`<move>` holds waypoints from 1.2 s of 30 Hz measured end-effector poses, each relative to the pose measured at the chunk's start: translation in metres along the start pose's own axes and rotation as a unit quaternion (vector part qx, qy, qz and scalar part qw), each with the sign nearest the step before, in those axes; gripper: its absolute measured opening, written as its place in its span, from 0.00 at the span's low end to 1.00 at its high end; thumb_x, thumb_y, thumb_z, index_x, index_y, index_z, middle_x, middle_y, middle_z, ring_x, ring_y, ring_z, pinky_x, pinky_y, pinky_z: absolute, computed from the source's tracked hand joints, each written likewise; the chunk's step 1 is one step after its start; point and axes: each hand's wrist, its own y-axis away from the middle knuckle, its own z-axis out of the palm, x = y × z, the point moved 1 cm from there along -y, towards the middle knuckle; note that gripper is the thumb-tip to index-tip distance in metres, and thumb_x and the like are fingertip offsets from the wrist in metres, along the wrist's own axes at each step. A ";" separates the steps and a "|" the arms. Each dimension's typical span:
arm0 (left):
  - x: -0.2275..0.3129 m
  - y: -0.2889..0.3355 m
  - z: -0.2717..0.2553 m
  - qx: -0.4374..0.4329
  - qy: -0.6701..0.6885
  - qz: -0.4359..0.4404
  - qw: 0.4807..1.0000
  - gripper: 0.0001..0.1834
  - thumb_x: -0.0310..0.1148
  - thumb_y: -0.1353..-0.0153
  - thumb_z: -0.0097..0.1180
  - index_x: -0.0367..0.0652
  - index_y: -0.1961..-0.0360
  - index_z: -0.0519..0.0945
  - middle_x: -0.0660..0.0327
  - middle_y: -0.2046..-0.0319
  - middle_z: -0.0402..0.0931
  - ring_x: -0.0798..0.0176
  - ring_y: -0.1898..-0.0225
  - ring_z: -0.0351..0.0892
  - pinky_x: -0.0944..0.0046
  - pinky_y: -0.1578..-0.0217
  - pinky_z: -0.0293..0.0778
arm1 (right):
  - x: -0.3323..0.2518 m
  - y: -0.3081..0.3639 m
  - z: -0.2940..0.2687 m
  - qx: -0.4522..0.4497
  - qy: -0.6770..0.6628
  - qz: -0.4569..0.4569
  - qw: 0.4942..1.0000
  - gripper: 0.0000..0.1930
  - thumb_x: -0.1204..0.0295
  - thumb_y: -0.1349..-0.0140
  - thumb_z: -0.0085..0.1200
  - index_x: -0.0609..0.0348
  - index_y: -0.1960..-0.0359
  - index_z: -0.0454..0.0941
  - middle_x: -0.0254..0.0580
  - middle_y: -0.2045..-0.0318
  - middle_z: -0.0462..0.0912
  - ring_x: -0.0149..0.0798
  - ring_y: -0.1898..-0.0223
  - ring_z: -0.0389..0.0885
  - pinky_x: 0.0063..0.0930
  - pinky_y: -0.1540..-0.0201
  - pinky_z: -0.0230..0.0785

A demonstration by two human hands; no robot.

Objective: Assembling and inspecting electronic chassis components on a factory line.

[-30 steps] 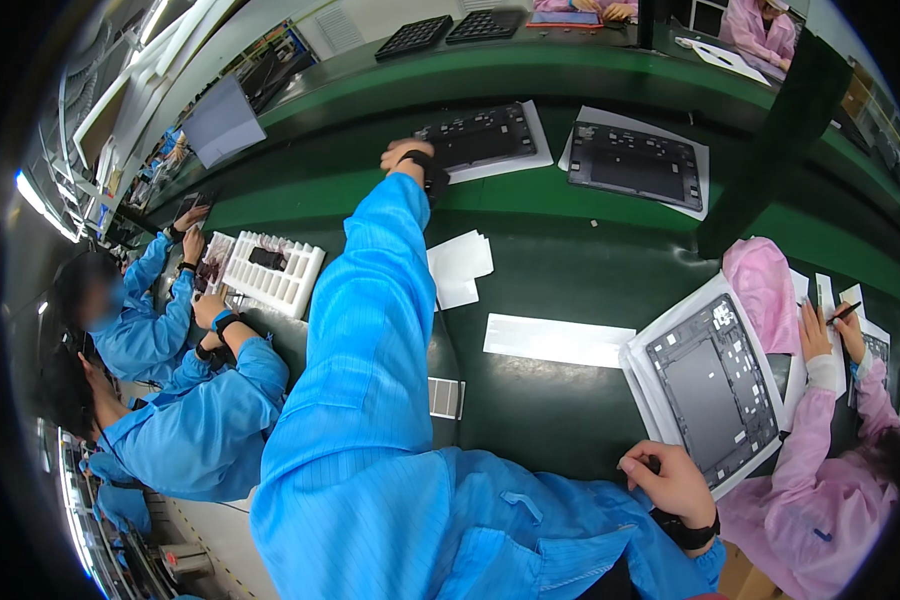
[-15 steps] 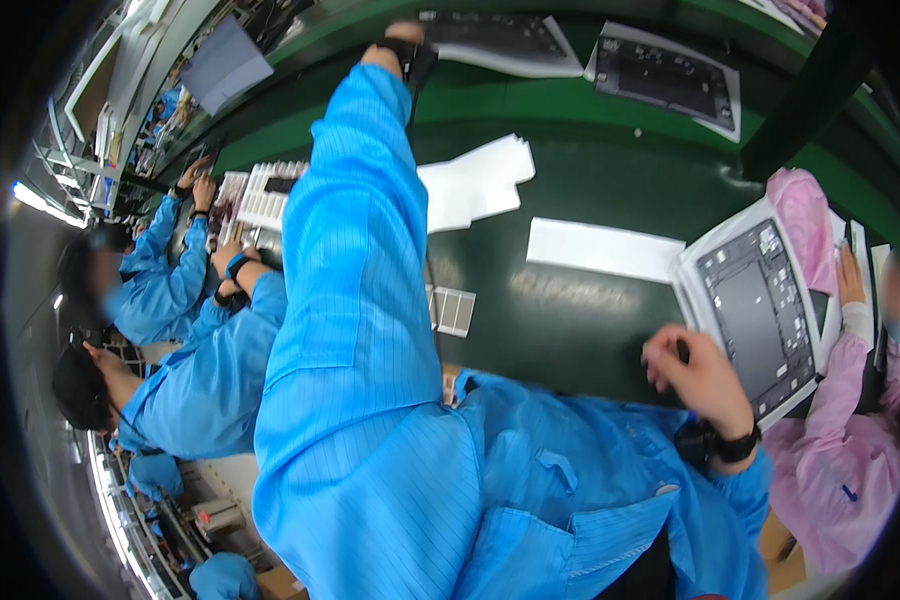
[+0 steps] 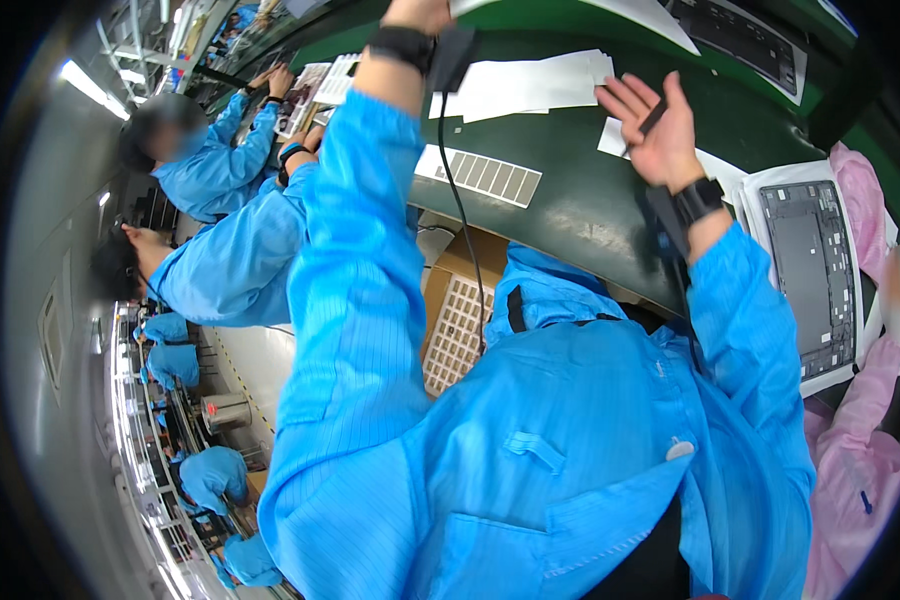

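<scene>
My left arm in a blue sleeve stretches far across the dark green table (image 3: 580,205). My left hand (image 3: 418,12) is cut off by the upper edge, just past a black wristband (image 3: 400,45); its fingers are hidden. My right hand (image 3: 652,128) is raised above the table with the palm showing and the fingers spread, and I see nothing in it. It hovers over white paper sheets (image 3: 530,85), left of a grey tray (image 3: 770,185) that holds a dark flat panel (image 3: 808,265). A black band sits on that wrist too.
A white strip with a row of small squares (image 3: 480,172) lies near the table's front edge. Below the table stands a cardboard box (image 3: 470,255) holding a white grid tray (image 3: 457,325). Co-workers in blue (image 3: 220,250) work at left; a pink-sleeved person (image 3: 865,200) sits at right.
The view has tipped down toward my own chest. My right hand has left the grey tray's edge and lifted, fingers spreading. My left arm stays stretched out across the table.
</scene>
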 end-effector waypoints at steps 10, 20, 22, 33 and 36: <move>-0.038 0.283 0.050 0.107 0.035 -0.078 0.991 0.17 0.36 0.33 0.49 0.37 0.49 0.74 0.66 0.66 0.75 0.70 0.65 0.70 0.69 0.62 0.68 | -0.086 0.121 -0.019 0.078 0.314 -0.002 0.946 0.19 0.64 0.37 0.56 0.64 0.50 0.74 0.40 0.63 0.83 0.32 0.66 0.82 0.28 0.62 0.76; -0.080 0.312 0.089 0.039 -0.359 0.034 0.932 0.13 0.37 0.39 0.54 0.40 0.59 0.81 0.52 0.66 0.78 0.46 0.63 0.77 0.51 0.61 0.74 | -0.057 0.164 -0.077 0.223 0.872 -0.077 0.428 0.21 0.62 0.41 0.57 0.76 0.62 0.76 0.60 0.70 0.82 0.56 0.69 0.82 0.42 0.64 0.71; -0.075 0.316 0.078 0.030 -0.349 0.040 0.936 0.13 0.37 0.39 0.55 0.41 0.59 0.80 0.54 0.60 0.74 0.49 0.57 0.75 0.54 0.59 0.74 | -0.052 0.168 -0.053 0.223 0.880 -0.053 0.415 0.21 0.62 0.41 0.56 0.75 0.62 0.77 0.62 0.71 0.81 0.57 0.68 0.82 0.42 0.64 0.70; -0.100 0.332 0.049 0.017 -0.412 0.105 0.905 0.27 0.44 0.39 0.53 0.38 0.42 0.72 0.53 0.39 0.66 0.48 0.38 0.64 0.47 0.41 0.61 | 0.006 0.100 0.068 0.119 0.596 -0.251 0.753 0.31 0.48 0.27 0.30 0.61 0.68 0.79 0.33 0.78 0.74 0.25 0.77 0.68 0.18 0.70 0.59; -0.099 0.328 0.039 0.060 -0.294 0.072 0.951 0.26 0.42 0.38 0.53 0.37 0.44 0.73 0.52 0.40 0.67 0.47 0.39 0.65 0.47 0.41 0.61 | 0.051 0.058 0.093 0.043 0.601 -0.110 0.790 0.29 0.48 0.28 0.33 0.61 0.68 0.79 0.32 0.81 0.75 0.24 0.83 0.66 0.17 0.78 0.57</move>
